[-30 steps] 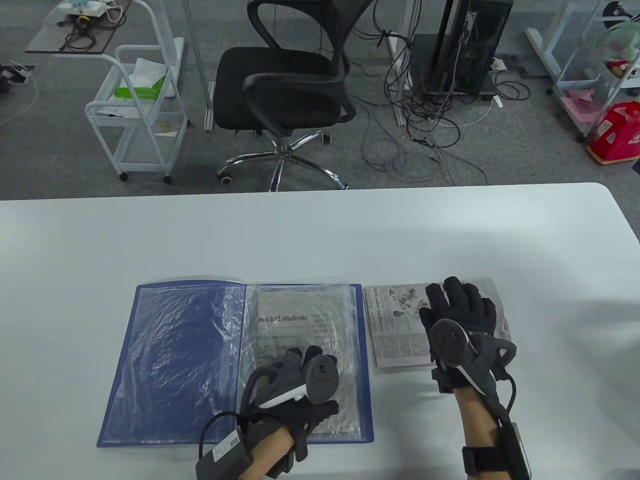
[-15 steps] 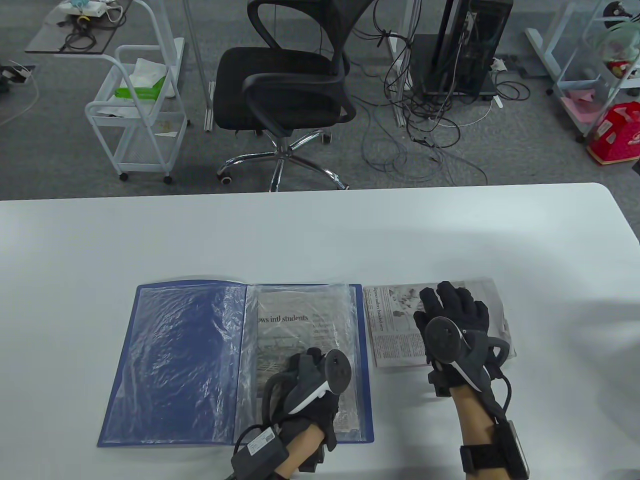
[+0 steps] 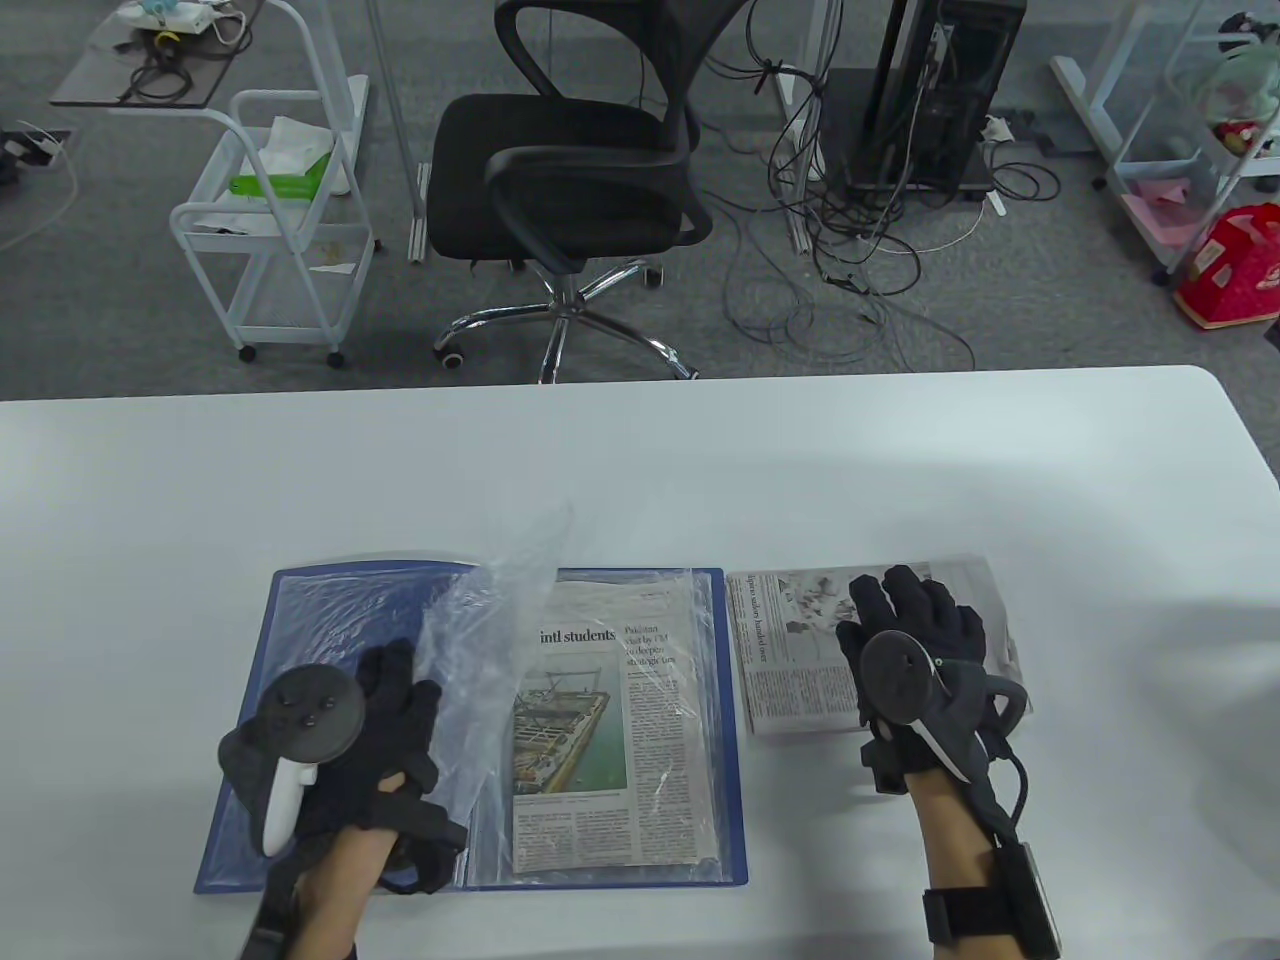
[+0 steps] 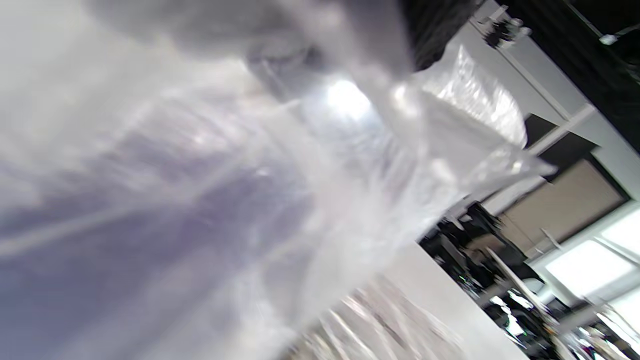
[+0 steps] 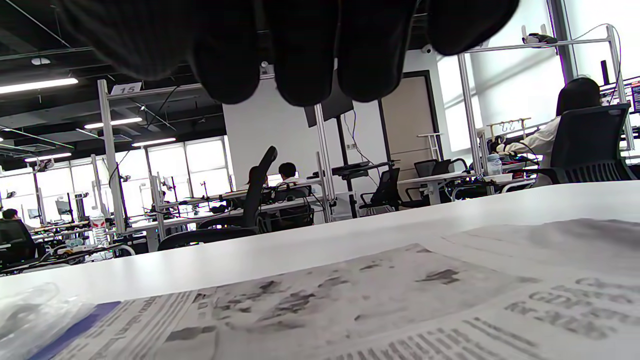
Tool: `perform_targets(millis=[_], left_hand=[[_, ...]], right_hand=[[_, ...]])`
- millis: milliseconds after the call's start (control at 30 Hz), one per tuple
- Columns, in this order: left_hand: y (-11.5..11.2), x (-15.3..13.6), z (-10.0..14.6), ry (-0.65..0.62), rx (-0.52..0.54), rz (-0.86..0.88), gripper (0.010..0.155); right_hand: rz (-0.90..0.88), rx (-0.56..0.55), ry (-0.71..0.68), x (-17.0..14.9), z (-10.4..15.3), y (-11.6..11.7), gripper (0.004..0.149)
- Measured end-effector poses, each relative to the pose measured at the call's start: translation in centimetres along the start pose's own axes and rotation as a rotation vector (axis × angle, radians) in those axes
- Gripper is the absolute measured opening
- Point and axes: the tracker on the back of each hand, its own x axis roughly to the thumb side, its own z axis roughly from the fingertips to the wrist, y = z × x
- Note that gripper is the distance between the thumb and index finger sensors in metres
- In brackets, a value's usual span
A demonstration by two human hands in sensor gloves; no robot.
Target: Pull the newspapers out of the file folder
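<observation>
The left hand (image 3: 385, 735) lies over the left half of the open blue file folder (image 3: 240, 800), at about seven o'clock on the table (image 3: 640, 470), and a clear plastic sleeve (image 3: 490, 640) rises from beside its fingers, lifted and curling up toward twelve o'clock; the tracker hides the fingertips in the table view and the left wrist view shows only blurred plastic (image 4: 320, 200), so the hand seems to be holding the sleeve's edge, though I cannot tell how the fingers close on it. At three o'clock from that hand, on the folder's right half, a newspaper (image 3: 605, 730) lies flat with the headline words "intl students" and a colour photo showing, its right and lower edges under another clear sleeve. The right hand (image 3: 915, 655) rests palm down with fingers spread and slack, gripping nothing, on a second folded newspaper (image 3: 790, 650) that lies on the bare table just beside the folder's right edge, at about five o'clock on the table. The right wrist view shows the gloved fingers (image 5: 305, 50) hanging just above that newsprint (image 5: 400, 310). Beyond the table's far edge, at twelve o'clock, stands a black office chair (image 3: 575, 170), with a white wire cart (image 3: 275, 220) at eleven o'clock and a tangle of cables (image 3: 860, 270) at one o'clock.
</observation>
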Motion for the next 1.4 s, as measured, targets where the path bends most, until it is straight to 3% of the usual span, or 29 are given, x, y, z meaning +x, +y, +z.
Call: perform_targets(millis=[233,500,700,833,900,1067,1233,1400], left_hand=[[1.8,-4.6,-1.1,0.244,0.002,-0.160,0.065],[2.5,-7.0,-1.9,0.349,-0.049,-0.187,0.073],[4.2,-6.3,-1.2,0.253,0.041,-0.077,0.071],[6.5,-4.1,0.2,0.059,0.178,-0.022,0.064],[6.8,-2.6,0.9,-0.092,0.191,-0.022,0.063],[4.5,1.6,2.3,-0.396,0.106,-0.078,0.062],[-1.0,5.1,3.3,-0.577,-0.064,-0.284,0.064],[-6.9,6.1,3.4,-0.681,-0.304,-0.441,0.066]], right_hand=[[0.041,0.045,0.018,-0.4,-0.1,1.1,0.054],[0.047,0.075,0.037,-0.9,-0.2,1.5,0.055],[0.039,0.071,0.042,-1.0,-0.3,1.6,0.055],[0.039,0.066,0.046,-1.1,-0.4,1.6,0.055],[0.037,0.066,0.047,-1.2,-0.4,1.6,0.055],[0.042,0.063,0.044,-1.2,-0.4,1.6,0.055],[0.042,0.061,0.041,-1.2,-0.4,1.7,0.055],[0.040,0.062,0.036,-1.1,-0.4,1.7,0.055]])
